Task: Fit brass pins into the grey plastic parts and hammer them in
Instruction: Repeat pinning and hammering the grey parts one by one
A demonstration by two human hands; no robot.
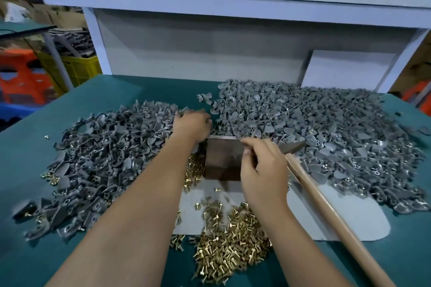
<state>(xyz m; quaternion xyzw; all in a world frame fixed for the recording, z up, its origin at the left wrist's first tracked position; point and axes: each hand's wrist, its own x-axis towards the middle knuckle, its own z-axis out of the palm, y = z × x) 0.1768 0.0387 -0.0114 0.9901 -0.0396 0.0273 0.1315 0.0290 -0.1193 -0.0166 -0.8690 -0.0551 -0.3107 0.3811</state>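
Reaching into the grey plastic parts (121, 147) at the far edge of the left heap, the left hand (192, 124) lies on them with bent fingers; whether it grips one already I cannot tell, because the picture is blurred there. The right hand (261, 168) is over the dark metal block (221, 161), thumb and fingers closed together, perhaps pinching a pin, but it is too small to see. Brass pins (231, 249) lie heaped on the bench (28, 184) near the person. The hammer (326, 207) rests untouched beside the right hand. I judge this the fetching step; next, one part must come onto the block to meet a pin.
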